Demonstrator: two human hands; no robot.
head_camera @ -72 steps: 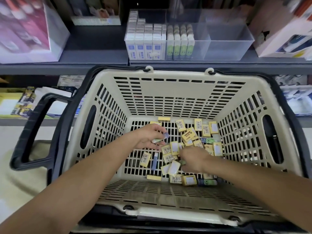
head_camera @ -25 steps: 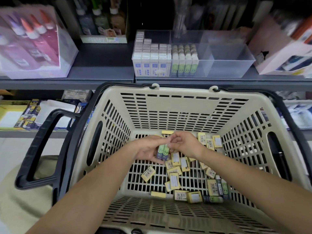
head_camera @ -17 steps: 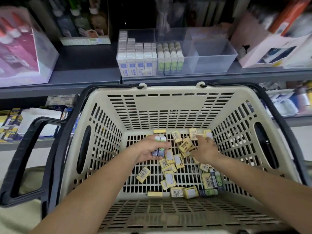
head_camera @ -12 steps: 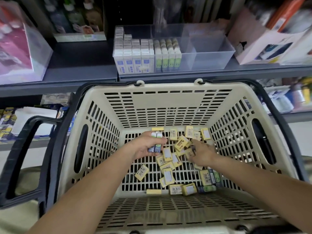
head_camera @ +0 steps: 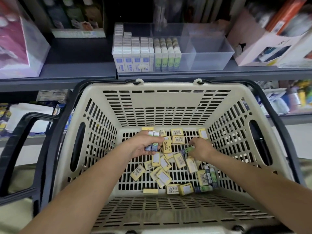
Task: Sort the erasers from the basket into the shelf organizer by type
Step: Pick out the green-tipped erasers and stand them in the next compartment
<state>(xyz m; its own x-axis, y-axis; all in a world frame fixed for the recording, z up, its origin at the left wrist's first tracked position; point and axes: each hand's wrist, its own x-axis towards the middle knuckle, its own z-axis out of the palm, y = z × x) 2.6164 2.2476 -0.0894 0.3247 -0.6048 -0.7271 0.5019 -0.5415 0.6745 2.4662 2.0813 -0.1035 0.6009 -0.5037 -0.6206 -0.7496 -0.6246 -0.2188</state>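
Left hand [head_camera: 143, 146] curled round two green-sleeved erasers [head_camera: 154, 146], held upright side by side, likely batching one type for a single trip. Right hand [head_camera: 200, 149], at 3 o'clock of it, seems to pinch another green eraser [head_camera: 188, 150] among the yellow erasers [head_camera: 177, 140] on the basket [head_camera: 165, 107] floor. Shelf organizer [head_camera: 211, 53] at 12 o'clock beyond the basket; its green row [head_camera: 168, 54] is the probable target.
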